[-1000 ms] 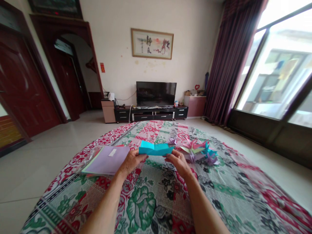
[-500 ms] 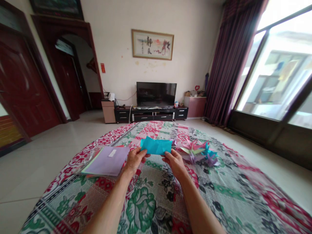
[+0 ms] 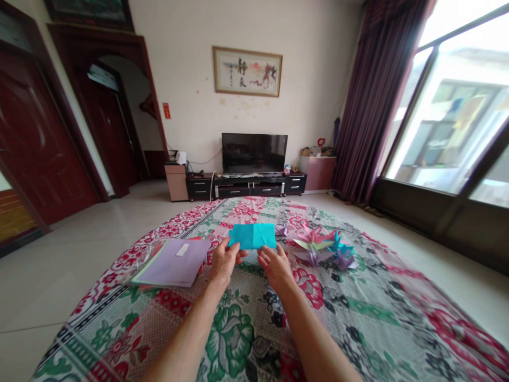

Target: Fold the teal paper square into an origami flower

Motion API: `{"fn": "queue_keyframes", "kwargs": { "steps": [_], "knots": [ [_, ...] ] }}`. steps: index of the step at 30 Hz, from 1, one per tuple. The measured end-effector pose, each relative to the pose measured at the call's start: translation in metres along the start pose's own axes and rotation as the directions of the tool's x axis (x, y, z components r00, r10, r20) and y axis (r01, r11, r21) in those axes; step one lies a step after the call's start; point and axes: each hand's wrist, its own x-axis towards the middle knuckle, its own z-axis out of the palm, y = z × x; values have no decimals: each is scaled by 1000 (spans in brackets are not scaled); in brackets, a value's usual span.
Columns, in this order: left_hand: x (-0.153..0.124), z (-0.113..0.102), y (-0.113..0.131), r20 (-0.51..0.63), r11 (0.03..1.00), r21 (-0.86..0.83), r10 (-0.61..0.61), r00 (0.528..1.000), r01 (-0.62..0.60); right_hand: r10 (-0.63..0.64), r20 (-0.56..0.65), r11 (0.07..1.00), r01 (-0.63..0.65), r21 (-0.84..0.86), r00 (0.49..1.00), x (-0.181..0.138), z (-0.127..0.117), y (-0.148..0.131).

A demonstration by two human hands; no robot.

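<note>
A teal sheet of paper (image 3: 252, 235), creased down its middle, is held up just above the floral tablecloth (image 3: 246, 329). My left hand (image 3: 225, 262) pinches its lower left edge and my right hand (image 3: 273, 263) pinches its lower right edge. Both hands sit close together near the table's middle. Left of my left hand lies a stack of coloured paper (image 3: 174, 261) with a lilac sheet on top, inside a clear wrapper.
Several folded paper shapes (image 3: 323, 245) in pink, green, teal and purple lie right of my right hand. A small lilac folded piece (image 3: 282, 229) lies behind the teal sheet. Beyond the round table are tiled floor, a TV unit (image 3: 254, 183) and a large window at right.
The teal paper, first a narrow folded strip, has been opened out into a wider rectangle. My hands have drawn closer together under its lower edge.
</note>
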Motion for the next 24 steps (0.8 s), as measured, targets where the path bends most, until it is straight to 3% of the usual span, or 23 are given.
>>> {"fn": "queue_keyframes", "kwargs": {
  "steps": [6,14,19,24],
  "knots": [
    [1,0,-4,-21,999,19,-27,999,27,136,-3,991,-136,-18,991,3,0,6],
    [-3,2,-2,-6,986,-164,-17,1000,16,142,-32,989,-143,-21,989,1,4,6],
    [-6,3,-6,62,977,-175,-113,992,122,139,-32,990,-140,-20,990,1,4,5],
    [-6,3,-7,44,968,-186,-163,986,169,123,-26,991,-124,-41,992,-1,4,4]
  ]
}}
